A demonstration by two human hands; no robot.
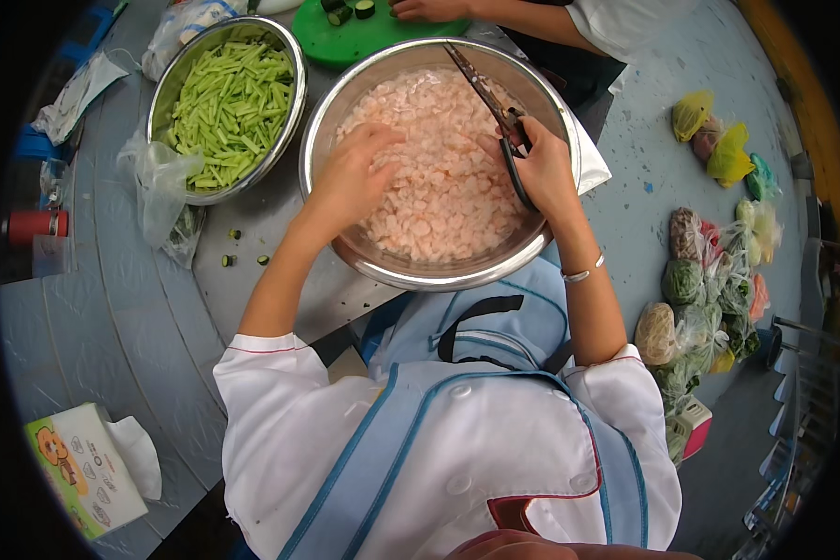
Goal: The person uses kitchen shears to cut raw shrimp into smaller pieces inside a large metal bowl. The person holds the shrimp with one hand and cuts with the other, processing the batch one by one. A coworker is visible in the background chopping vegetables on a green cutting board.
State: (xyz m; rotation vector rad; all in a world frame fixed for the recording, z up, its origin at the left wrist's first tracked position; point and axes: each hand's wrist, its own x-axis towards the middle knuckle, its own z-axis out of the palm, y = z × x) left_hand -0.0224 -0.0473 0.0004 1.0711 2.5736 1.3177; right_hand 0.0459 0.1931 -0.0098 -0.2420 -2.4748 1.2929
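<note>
A large stainless steel bowl (378,271) in front of me holds a mass of small pale pink pieces, apparently peeled shrimp (434,182), with wet, shiny liquid around them. My right hand (542,161) grips black-handled scissors (486,94) over the bowl's right side. Their dark, stained blades point up and left towards the far rim, with bits stuck on them. Over the left part of the shrimp is my left hand (353,175), fingers apart and curved down. I see nothing held in it, though its fingertips seem to touch the shrimp.
A second steel bowl (294,133) of cut green stalks (234,105) stands left, beside a plastic bag (157,189). Beyond, a co-worker's hand (430,8) rests at a green cutting board (371,42) with cucumber pieces (339,12). Bagged vegetables (707,294) lie right; a tissue box (91,469) lower left.
</note>
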